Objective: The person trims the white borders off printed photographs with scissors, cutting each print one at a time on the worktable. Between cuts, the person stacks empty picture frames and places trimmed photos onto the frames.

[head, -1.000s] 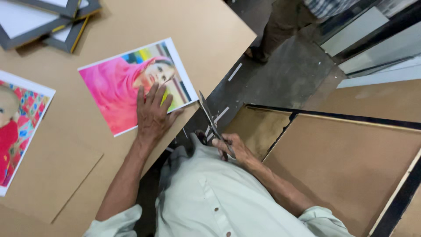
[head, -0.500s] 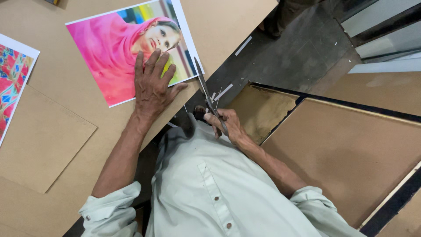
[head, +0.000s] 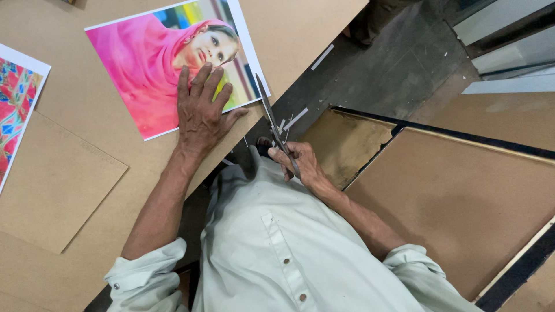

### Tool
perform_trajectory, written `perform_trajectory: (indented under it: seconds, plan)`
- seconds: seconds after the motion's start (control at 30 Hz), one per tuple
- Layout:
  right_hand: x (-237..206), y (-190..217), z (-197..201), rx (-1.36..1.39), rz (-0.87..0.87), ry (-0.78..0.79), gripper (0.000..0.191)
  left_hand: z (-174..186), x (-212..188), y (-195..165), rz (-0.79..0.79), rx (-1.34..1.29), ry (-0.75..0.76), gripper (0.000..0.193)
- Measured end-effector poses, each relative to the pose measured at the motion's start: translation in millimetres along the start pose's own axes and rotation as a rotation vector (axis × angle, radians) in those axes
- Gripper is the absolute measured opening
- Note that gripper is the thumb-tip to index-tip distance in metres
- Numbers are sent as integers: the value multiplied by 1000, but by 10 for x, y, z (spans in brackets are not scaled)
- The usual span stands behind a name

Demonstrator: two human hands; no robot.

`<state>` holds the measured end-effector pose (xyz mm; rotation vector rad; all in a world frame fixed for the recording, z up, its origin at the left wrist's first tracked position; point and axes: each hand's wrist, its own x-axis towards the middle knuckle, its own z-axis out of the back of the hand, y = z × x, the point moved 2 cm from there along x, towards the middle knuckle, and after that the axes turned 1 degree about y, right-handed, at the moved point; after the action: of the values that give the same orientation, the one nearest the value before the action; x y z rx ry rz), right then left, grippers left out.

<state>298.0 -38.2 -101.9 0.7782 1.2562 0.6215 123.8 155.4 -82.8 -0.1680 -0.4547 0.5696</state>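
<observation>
Pressing flat on the lower edge of the pink portrait print [head: 167, 63], the left hand [head: 199, 110] lies open with fingers spread, palm down; the print rests on the brown board tabletop [head: 87, 133], its right border hanging near the table's edge. Against the pictures from a second and half a second back, the head view has drawn closer and the print sits higher in the picture; the scissors [head: 272, 124] have come up along the print's white right border, so the trimming of that edge looks to be in hand, though whether the blades are biting paper cannot be told. The right hand [head: 298, 162] is closed round the scissors' handles, blades pointing up and away from the pale green shirt [head: 289, 248].

Counting in this one view: two prints, the pink one and a red patterned print [head: 17, 98] at the left margin; one pair of scissors; one loose brown board sheet [head: 52, 185] lying on the table; several thin white paper strips [head: 321, 58] on the dark floor; one dark-edged frame backing [head: 451, 196] to the right.
</observation>
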Motion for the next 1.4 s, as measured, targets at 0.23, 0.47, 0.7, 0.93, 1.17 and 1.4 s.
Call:
perform_trajectory:
  seconds: [0.23, 0.47, 0.7, 0.93, 1.17, 1.4]
  plan:
    - [-4, -9, 12, -10, -3, -9, 47, -20, -19, 3, 1, 4, -4, 59]
    - [16, -14, -13, -34, -25, -25, 46, -9, -3, 19, -10, 19, 4, 59]
    - [22, 6, 1, -52, -3, -45, 51, -7, 85, -96, -204, 116, 12, 37]
    - [7, 40, 40, -16, -8, -42, 49, 90, 180, -267, -451, 152, -17, 24]
    - [32, 41, 34, 24, -3, -32, 49, 225, 171, -410, -470, 114, -35, 23]
    - [-2, 60, 43, -22, 23, -44, 47, 242, 194, -433, -461, 99, -37, 22]
